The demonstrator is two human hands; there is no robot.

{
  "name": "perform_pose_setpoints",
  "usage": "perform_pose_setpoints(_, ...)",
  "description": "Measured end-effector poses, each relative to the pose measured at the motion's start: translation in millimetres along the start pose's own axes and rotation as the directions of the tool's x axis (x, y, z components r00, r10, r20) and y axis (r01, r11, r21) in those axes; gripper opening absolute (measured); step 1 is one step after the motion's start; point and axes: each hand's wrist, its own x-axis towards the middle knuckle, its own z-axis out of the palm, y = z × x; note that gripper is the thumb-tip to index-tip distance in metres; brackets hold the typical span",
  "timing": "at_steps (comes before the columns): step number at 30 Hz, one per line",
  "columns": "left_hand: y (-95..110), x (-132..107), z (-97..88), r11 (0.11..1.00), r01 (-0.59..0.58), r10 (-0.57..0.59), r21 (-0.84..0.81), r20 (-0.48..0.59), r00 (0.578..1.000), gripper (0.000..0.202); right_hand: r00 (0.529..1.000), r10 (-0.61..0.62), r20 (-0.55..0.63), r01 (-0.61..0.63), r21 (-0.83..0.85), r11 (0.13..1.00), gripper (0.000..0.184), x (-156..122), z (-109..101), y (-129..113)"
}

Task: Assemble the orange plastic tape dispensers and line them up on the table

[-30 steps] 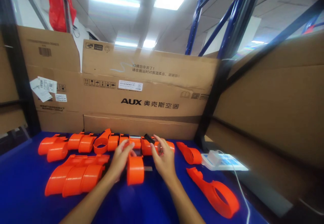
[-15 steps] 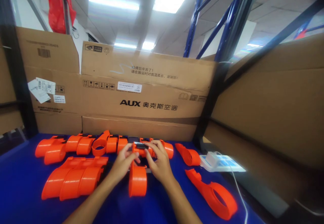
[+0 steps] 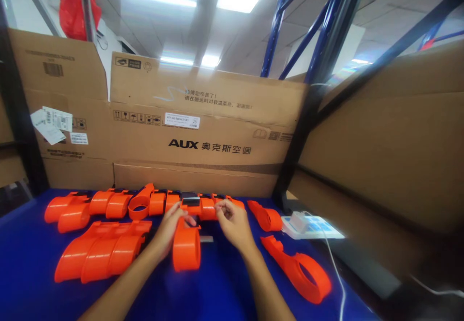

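Note:
My left hand (image 3: 170, 229) is closed round the upper part of an orange plastic tape dispenser (image 3: 186, 251), whose wide curled band hangs below the fingers. A black strip (image 3: 191, 201) with a pale upper edge lies across its top. Just to the right, apart from the dispenser, my right hand (image 3: 234, 222) has its fingers curled into a pinch. Whatever is in that pinch, if anything, is hidden. A flat greyish strip (image 3: 206, 239) shows beside the curled band.
A row of orange dispensers (image 3: 118, 205) with black parts runs along the back of the blue table (image 3: 213, 294). Several nested ones (image 3: 96, 253) lie left. Two more orange pieces (image 3: 313, 277) and a white power strip (image 3: 311, 226) with a cable lie right. Cardboard (image 3: 203, 127) stands behind.
My right hand has come away from the black strip and moved right, its fingers curling into a pinch. My left hand still holds the dispenser, now slightly further left. The view has shifted a little.

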Motion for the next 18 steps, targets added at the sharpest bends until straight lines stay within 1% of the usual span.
perform_pose_setpoints(2,2.5,-1.2,0.2,0.999,0.019,-0.02,-0.042,-0.011,1.0,0.026,0.992,0.11,0.066,-0.095,-0.198,0.976,0.017,-0.2,-9.4,8.8)
perform_pose_setpoints(3,3.5,-2.0,0.4,0.998,0.026,-0.027,-0.049,-0.018,0.999,0.026,0.982,0.156,0.105,-0.12,-0.288,0.95,0.014,-1.0,-13.6,12.5)
perform_pose_setpoints(4,4.4,-2.8,0.7,0.998,0.03,-0.031,-0.051,-0.024,0.999,0.026,0.971,0.191,0.145,-0.128,-0.363,0.923,0.011,-2.3,-16.9,15.4)
perform_pose_setpoints(6,5.5,-4.2,1.3,0.998,0.026,-0.028,-0.05,-0.029,0.999,0.026,0.949,0.234,0.211,-0.116,-0.458,0.882,0.006,-5.5,-19.9,19.1)
perform_pose_setpoints(7,5.8,-4.7,1.6,0.999,0.026,-0.027,-0.046,-0.03,0.999,0.026,0.943,0.244,0.226,-0.108,-0.486,0.867,0.004,-7.2,-19.4,19.8)
perform_pose_setpoints(11,5.8,-4.8,1.9,1.0,0.028,-0.029,-0.009,-0.05,0.998,0.027,0.938,0.265,0.223,-0.093,-0.576,0.812,0.013,-12.2,-9.6,17.9)
perform_pose_setpoints(13,5.4,-3.8,1.5,1.0,0.027,-0.027,-0.01,-0.066,0.997,0.03,0.925,0.288,0.248,-0.08,-0.613,0.786,0.014,-13.3,-4.4,16.3)
perform_pose_setpoints(18,4.1,-0.8,-0.3,0.999,0.027,-0.029,-0.028,-0.08,0.996,0.034,0.897,0.334,0.289,-0.085,-0.629,0.772,0.014,-13.9,0.4,15.6)
